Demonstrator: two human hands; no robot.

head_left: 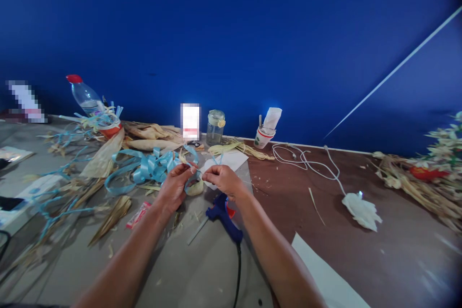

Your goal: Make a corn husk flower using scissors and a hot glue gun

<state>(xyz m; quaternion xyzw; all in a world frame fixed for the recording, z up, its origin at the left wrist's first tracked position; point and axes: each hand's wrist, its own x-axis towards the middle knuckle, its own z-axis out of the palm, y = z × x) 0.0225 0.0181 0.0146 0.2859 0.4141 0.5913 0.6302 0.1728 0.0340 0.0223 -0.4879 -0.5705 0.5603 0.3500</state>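
Note:
My left hand (175, 184) and my right hand (224, 179) are close together over the table, both with fingers pinched. Between them runs a light blue ribbon (147, 166), whose curls pile up to the left of my left hand. My right hand also pinches a pale corn-husk piece (210, 167). A small husk shape (197, 187) lies just under the hands. A blue glue gun (224, 216) lies on the table under my right wrist, its black cord running toward me.
Dried husks (151, 132), a plastic bottle (84, 96), a glass jar (215, 126), a paper cup (263, 135), a white cable (306, 159), a white husk flower (363, 211) and white paper (325, 274) lie about. More husks are stacked at right (415, 178).

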